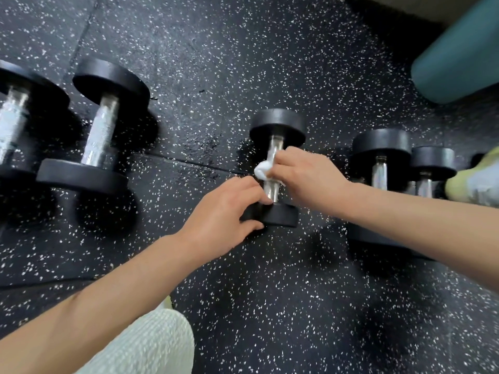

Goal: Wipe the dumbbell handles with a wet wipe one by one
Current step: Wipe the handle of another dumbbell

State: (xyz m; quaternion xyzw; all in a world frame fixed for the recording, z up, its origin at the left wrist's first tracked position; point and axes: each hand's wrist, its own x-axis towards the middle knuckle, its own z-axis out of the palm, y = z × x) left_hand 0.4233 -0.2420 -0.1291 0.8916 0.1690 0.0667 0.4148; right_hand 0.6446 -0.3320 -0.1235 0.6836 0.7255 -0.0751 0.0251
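A small black dumbbell [278,125] with a chrome handle lies on the speckled floor in the middle of the view. My right hand [305,176] is wrapped round the handle and holds a crumpled white wet wipe [263,170] against it. My left hand [226,209] grips the near weight head [280,217], with thumb and fingers curled over its edge. Most of the handle is hidden under my right hand; a short chrome stretch [271,191] shows below it.
Two larger dumbbells [100,130] lie at the left, and two smaller ones [380,168] at the right beside a yellow-green shoe [475,182]. A teal roll [459,58] sits at the top right. My pale trouser knee [145,344] is at the bottom.
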